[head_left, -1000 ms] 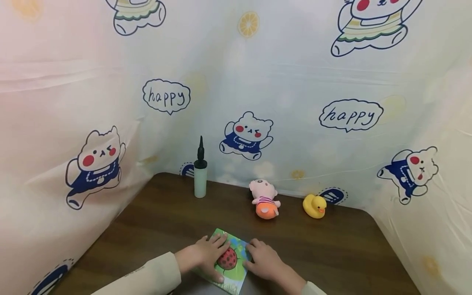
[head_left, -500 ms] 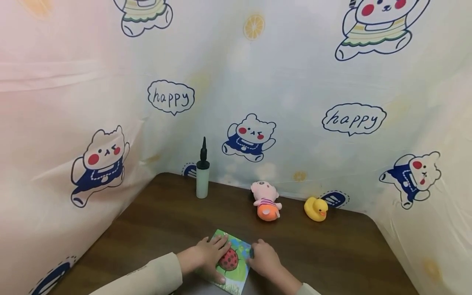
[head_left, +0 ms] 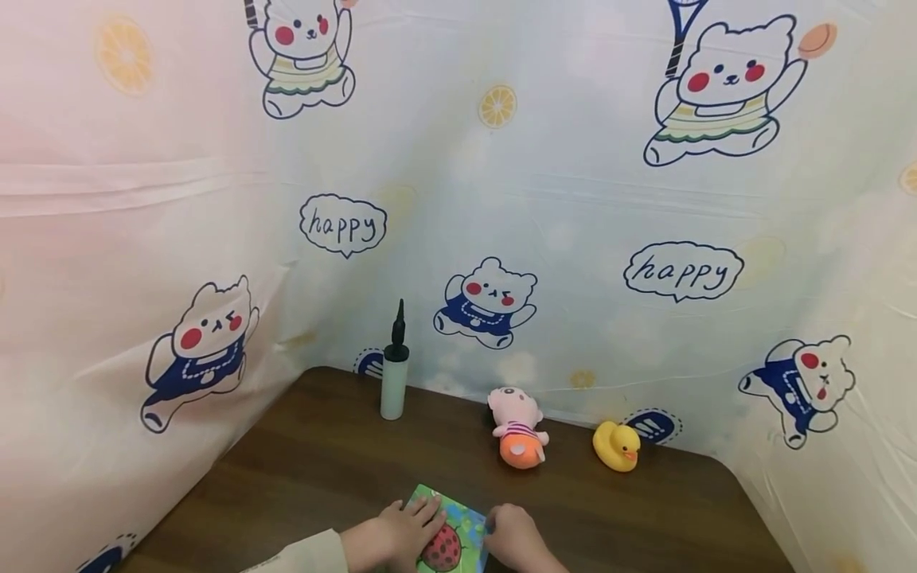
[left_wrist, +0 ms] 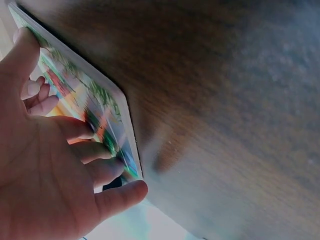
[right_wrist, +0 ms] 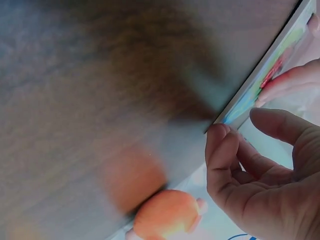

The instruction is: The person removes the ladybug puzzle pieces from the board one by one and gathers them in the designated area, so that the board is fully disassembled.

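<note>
A thin board with rounded corners and a red ladybug picture [head_left: 440, 547] lies on the table, cut off by the lower edge of the head view. My left hand [head_left: 410, 532] rests flat across the left part of the picture, fingers spread; in the left wrist view the left fingers [left_wrist: 102, 170] reach over the printed face. At the board's far right corner is my right hand [head_left: 517, 537], its fingers curled in. The right wrist view has those curled fingertips [right_wrist: 220, 132] right at the corner of the board [right_wrist: 250, 82], with the thumb above its face.
On the brown table [head_left: 308, 469], a light green hand pump [head_left: 393, 390] stands upright at the back. A plush toy [head_left: 517, 430] in orange shorts and a yellow rubber duck [head_left: 616, 446] sit to its right. A cartoon-printed curtain [head_left: 566, 199] surrounds the table.
The right hand's fingers have gone from lying outstretched at the board's right edge to curled at its corner. The left hand stays on the board. The head view has tilted upward.
</note>
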`<act>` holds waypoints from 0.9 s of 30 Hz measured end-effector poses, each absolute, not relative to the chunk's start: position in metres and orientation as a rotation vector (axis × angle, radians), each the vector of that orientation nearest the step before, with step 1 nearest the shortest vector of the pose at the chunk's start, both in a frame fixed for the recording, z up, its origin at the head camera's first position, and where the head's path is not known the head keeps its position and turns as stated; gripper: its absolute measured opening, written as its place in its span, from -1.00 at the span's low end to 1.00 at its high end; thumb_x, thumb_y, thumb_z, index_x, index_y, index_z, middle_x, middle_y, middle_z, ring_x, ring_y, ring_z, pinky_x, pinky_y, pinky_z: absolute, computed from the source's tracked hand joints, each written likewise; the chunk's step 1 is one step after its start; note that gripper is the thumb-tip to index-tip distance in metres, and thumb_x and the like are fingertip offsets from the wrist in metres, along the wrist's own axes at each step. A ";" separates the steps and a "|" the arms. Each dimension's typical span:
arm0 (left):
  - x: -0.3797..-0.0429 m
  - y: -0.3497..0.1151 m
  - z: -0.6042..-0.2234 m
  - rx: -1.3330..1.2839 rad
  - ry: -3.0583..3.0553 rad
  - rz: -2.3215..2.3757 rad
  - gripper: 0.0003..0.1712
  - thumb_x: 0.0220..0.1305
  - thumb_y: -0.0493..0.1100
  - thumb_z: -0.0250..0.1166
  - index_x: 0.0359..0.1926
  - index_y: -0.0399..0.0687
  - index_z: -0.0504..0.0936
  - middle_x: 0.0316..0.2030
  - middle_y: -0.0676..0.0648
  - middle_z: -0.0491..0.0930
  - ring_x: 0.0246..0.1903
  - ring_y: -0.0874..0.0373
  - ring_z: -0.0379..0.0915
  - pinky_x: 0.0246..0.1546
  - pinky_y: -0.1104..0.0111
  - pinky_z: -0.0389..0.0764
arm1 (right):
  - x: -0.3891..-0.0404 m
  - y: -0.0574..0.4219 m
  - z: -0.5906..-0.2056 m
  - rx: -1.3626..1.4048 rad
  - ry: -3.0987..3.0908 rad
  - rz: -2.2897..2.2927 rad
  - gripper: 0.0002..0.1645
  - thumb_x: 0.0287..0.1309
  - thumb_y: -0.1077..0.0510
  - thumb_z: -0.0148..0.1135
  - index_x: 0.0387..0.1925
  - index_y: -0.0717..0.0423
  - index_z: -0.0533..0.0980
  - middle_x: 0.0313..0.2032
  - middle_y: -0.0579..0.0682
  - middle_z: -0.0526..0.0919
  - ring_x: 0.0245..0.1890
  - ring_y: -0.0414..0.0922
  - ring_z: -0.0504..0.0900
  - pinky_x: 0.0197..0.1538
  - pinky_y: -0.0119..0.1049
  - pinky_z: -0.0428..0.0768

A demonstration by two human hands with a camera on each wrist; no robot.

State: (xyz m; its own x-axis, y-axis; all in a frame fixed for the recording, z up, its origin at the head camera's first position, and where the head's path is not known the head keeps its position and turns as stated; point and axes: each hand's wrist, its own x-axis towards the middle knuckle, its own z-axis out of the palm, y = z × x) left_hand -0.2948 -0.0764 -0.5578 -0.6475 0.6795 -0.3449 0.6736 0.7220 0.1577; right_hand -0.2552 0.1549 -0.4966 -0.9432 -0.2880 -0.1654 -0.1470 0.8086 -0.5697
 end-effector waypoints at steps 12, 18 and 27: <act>-0.266 -0.073 -0.513 1.006 2.616 -0.040 0.13 -0.06 0.64 0.01 0.45 0.24 0.02 0.46 0.06 -0.07 0.41 0.09 -0.07 0.17 -0.05 0.29 | -0.257 0.154 -0.496 -0.353 2.804 -0.918 -0.92 -0.21 0.34 0.14 -0.67 0.15 0.50 -0.64 -0.11 0.48 -0.63 -0.22 0.36 -0.56 -0.32 0.38; -0.254 -0.069 -0.486 0.898 2.678 -0.128 0.15 -0.06 0.60 0.09 0.45 0.13 0.06 0.45 -0.05 -0.04 0.42 0.02 -0.09 0.24 -0.03 0.22 | -0.260 0.147 -0.492 -0.365 2.910 -0.765 -0.96 -0.14 0.30 0.21 -0.54 0.19 0.58 -0.59 -0.09 0.53 -0.60 -0.21 0.39 -0.51 -0.29 0.41; -0.249 -0.063 -0.487 0.891 2.679 -0.120 0.16 -0.06 0.58 0.12 0.45 0.10 0.06 0.45 -0.06 -0.05 0.42 0.01 -0.10 0.25 -0.01 0.21 | -0.253 0.147 -0.482 -0.306 2.855 -0.674 -0.76 -0.06 0.25 0.27 -0.29 0.31 0.62 -0.38 0.05 0.64 -0.50 -0.13 0.45 -0.42 -0.22 0.49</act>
State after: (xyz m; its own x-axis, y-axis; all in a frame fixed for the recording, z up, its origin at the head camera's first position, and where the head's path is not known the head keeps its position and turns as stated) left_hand -0.2491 -0.0633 -0.4867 -0.7563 0.5701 -0.3208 0.5966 0.8023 0.0193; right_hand -0.2528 0.1467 -0.4817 -0.9603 -0.2426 -0.1375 -0.1556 0.8752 -0.4580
